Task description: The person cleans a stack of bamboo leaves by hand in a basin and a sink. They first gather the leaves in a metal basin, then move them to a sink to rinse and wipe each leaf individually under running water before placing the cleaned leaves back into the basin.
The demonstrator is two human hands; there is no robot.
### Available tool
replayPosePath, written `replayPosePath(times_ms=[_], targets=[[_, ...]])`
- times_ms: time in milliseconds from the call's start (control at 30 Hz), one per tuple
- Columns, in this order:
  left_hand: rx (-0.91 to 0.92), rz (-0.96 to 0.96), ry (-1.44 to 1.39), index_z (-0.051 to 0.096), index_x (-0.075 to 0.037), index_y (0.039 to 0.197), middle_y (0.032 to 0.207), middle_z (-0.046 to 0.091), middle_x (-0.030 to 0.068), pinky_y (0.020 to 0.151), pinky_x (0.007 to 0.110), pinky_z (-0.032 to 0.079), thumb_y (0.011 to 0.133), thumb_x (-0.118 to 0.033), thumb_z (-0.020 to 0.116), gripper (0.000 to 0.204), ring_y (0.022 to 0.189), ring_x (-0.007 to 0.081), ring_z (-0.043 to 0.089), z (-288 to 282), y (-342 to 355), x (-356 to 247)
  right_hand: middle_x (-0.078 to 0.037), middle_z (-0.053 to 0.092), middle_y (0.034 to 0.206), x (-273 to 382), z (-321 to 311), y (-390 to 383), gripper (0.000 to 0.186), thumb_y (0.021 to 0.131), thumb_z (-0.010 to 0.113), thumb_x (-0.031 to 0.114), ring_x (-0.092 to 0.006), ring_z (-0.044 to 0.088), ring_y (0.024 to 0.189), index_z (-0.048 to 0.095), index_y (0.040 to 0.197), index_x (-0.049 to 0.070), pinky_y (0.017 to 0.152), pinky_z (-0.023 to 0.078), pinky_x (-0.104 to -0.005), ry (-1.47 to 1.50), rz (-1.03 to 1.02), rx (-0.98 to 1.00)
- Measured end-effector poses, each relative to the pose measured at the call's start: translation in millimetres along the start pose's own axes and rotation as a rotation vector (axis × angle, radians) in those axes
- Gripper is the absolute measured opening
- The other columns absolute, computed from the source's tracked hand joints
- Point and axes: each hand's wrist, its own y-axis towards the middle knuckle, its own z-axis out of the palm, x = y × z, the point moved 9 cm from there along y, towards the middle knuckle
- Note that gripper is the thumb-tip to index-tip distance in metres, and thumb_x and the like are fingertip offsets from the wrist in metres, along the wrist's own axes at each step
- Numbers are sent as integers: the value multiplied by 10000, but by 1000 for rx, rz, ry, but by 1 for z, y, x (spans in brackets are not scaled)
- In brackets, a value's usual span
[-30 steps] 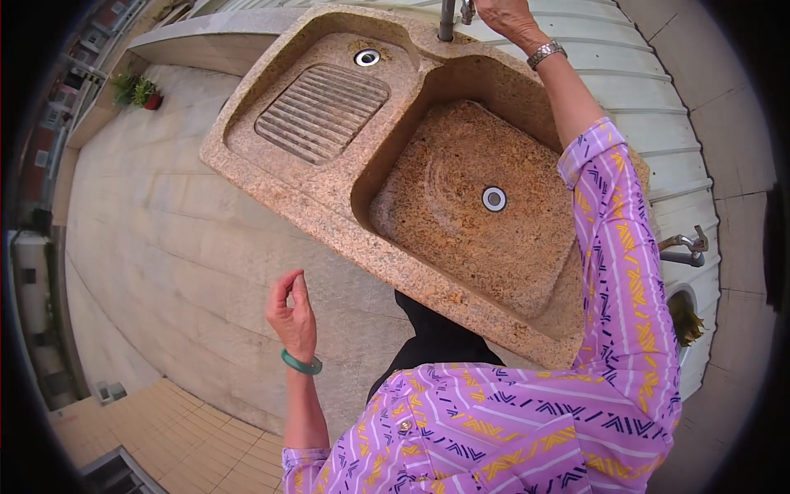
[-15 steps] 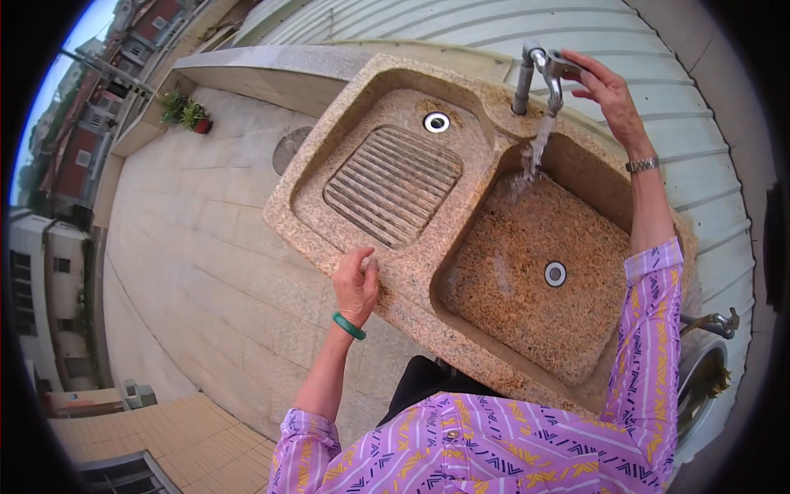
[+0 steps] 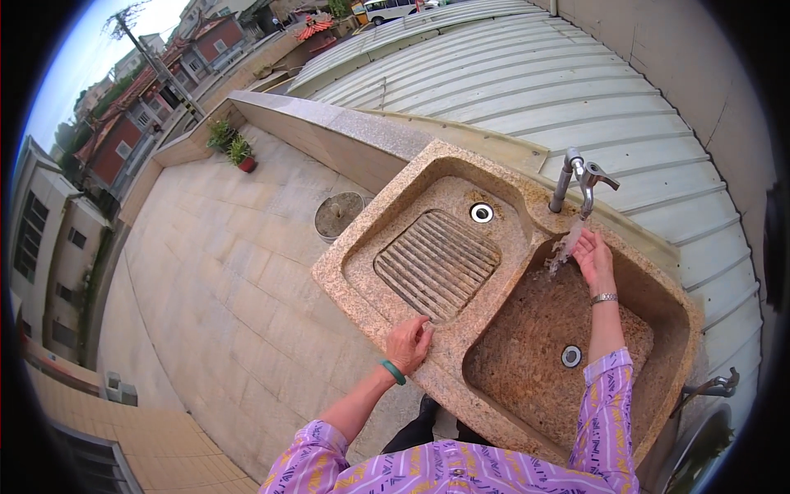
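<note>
A speckled granite sink [image 3: 485, 329] with two basins is in front of me. Water streams from the metal tap [image 3: 587, 183] at its far side into the right basin. My right hand [image 3: 594, 262] is just below the spout, at the stream, its fingers stretched out and holding nothing; a metal watch band is on that wrist. On the near left rim rests my left hand [image 3: 407, 344], fingers curled together with nothing visible in them, beside the ribbed washboard [image 3: 439, 265] in the shallow left basin. A green bangle [image 3: 393, 372] circles the left wrist.
Each basin has a round drain [image 3: 571, 356]. A low wall [image 3: 329, 123] and pale corrugated roofing [image 3: 510, 90] lie beyond the sink. A second tap [image 3: 724, 384] sticks out at the right. A round bucket [image 3: 337, 216] and potted plants [image 3: 240, 155] stand on the tiled floor.
My right hand has come off the tap handle and moved down to the running water. My left hand stays curled at the rim. The view has shifted, placing the sink lower and further right.
</note>
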Motion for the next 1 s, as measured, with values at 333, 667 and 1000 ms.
replayPosePath(times_ms=[333, 667, 1000], targets=[[-85, 13, -111, 579, -44, 872, 638, 533, 87, 493, 312, 419, 732, -105, 606, 156, 526, 205, 517, -11, -7, 9, -106, 500, 835, -55, 13, 13, 168, 857, 455, 169, -262, 505, 798, 474, 893, 7, 719, 462, -388, 63, 31, -171], [-60, 21, -221, 585, -53, 879, 663, 558, 92, 550, 353, 423, 733, -118, 592, 160, 587, 257, 540, -14, -6, 10, -70, 416, 687, -47, 18, -9, 181, 868, 438, 183, -224, 432, 667, 399, 738, 63, 615, 415, -397, 189, -35, -218], [-72, -11, -232, 583, -72, 897, 665, 560, 91, 558, 354, 420, 732, -99, 578, 167, 598, 260, 539, -17, -6, 7, -221, 337, 1230, -49, 0, -13, 423, 907, 374, 276, -383, 351, 1142, 345, 1145, -72, 942, 313, -537, 243, -42, -385]])
